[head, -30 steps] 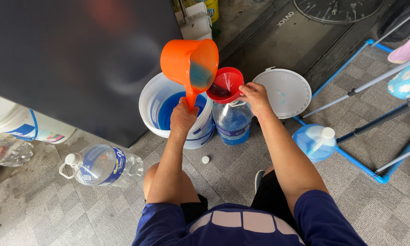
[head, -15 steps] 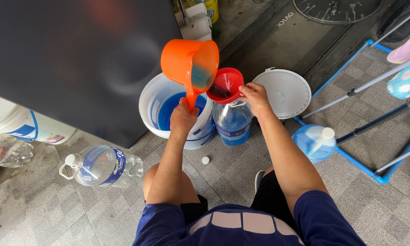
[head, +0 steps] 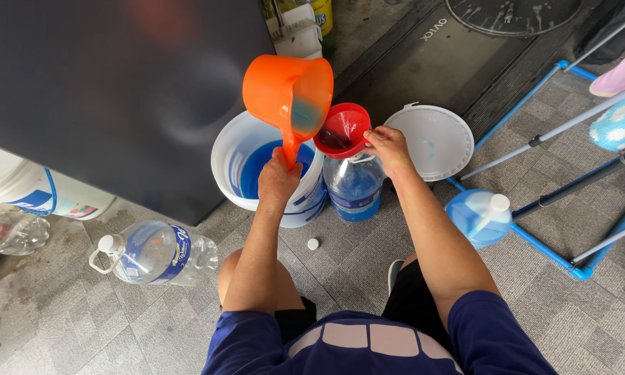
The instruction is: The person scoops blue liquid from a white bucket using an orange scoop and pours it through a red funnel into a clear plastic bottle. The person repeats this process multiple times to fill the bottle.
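Fingers of the left hand [head: 279, 182] clamp the orange jug [head: 289, 94]; right hand [head: 389, 148] pinches the red funnel [head: 342, 129] atop a blue-labelled bottle [head: 355, 186].

A dark blue short-sleeved shirt [head: 368, 340] with pale blocks across the chest is worn, with black shorts [head: 413, 298]; both forearms are left bare.

I see the bucket [head: 257, 170] standing left of the upright bottle [head: 355, 186], with the funnel [head: 343, 129] in the bottle's neck and the scoop [head: 289, 94] above both. The lid [head: 434, 139] lies right; a cap [head: 313, 244] lies in front; another bottle [head: 156, 253] lies on its side, front left.
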